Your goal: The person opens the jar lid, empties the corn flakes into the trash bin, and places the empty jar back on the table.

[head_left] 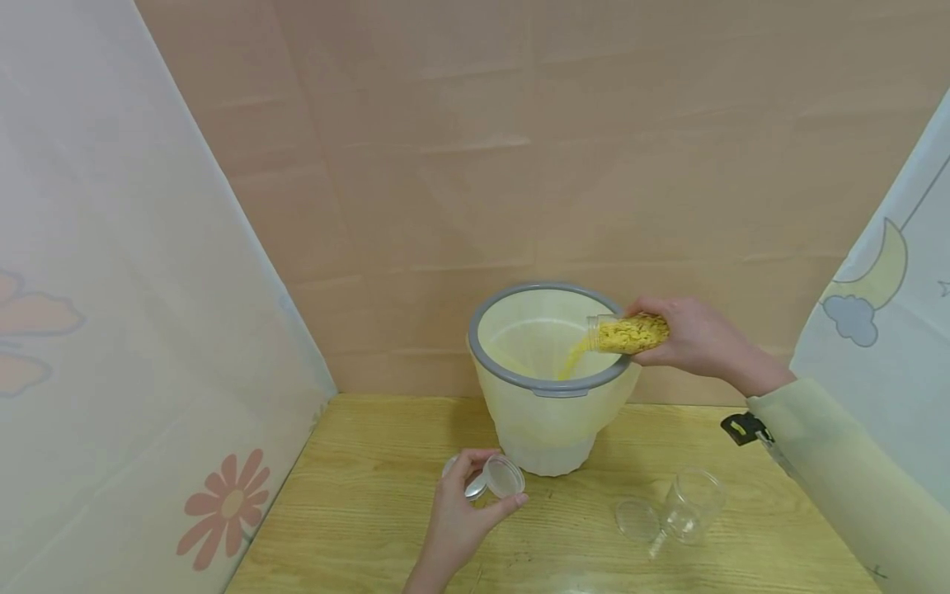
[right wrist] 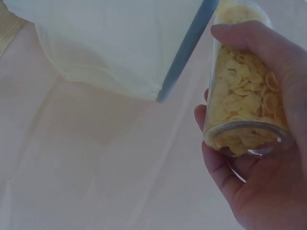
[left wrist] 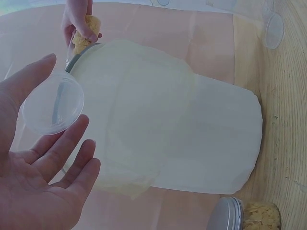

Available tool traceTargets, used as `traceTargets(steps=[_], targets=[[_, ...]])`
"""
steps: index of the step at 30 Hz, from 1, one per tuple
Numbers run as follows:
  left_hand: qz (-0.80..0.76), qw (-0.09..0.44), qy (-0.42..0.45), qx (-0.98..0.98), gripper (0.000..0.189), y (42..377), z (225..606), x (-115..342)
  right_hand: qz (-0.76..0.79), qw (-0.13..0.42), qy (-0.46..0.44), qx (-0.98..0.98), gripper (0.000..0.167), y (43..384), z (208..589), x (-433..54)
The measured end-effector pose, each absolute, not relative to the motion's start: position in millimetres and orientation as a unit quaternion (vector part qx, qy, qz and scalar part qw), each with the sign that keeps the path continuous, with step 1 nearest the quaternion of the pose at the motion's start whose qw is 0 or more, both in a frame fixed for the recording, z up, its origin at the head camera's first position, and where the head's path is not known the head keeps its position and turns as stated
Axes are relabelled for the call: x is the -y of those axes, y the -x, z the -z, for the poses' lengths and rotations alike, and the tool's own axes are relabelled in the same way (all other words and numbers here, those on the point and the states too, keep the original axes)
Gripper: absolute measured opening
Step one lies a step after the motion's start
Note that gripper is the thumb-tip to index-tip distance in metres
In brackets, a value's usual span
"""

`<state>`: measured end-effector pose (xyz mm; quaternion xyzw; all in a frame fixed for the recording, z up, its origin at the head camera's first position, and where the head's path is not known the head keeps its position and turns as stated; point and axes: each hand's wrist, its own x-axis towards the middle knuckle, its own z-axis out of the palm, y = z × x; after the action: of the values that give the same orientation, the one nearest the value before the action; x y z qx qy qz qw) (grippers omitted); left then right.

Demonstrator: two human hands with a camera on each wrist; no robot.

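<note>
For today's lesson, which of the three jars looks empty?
The clear jar right of the bin; the silver-lidded jar and the jar in the right hand contain flakes.

wood-grain tabletop (head_left: 356,495), creased tan backdrop (head_left: 445,190), pale left wall (head_left: 148,206) with flowers (head_left: 232,503), pale right wall (head_left: 920,371) with moon (head_left: 891,268)

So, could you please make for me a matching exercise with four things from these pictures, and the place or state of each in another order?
Things:
1. Clear lid
2. Tipped jar
3. Silver-lidded jar
4. Bin

Places or states:
A. Closed, with flakes inside
B. Standing on the table, with a grey rim
C. Pinched in the left hand
D. In the right hand, pouring yellow flakes

Right pairs: 1-C, 2-D, 3-A, 4-B.
</note>
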<state>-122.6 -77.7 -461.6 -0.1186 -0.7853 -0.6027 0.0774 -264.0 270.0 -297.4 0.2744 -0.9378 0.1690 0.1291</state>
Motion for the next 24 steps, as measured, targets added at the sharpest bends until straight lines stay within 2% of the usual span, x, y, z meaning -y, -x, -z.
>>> traceTargets(steps=[24], targets=[[0.608, 0.072, 0.124, 0.781, 0.057, 124.5, 462.2, 76.4, -0.15, 0.129, -0.272, 0.942, 0.051, 265.8, 291.0, -269.5]])
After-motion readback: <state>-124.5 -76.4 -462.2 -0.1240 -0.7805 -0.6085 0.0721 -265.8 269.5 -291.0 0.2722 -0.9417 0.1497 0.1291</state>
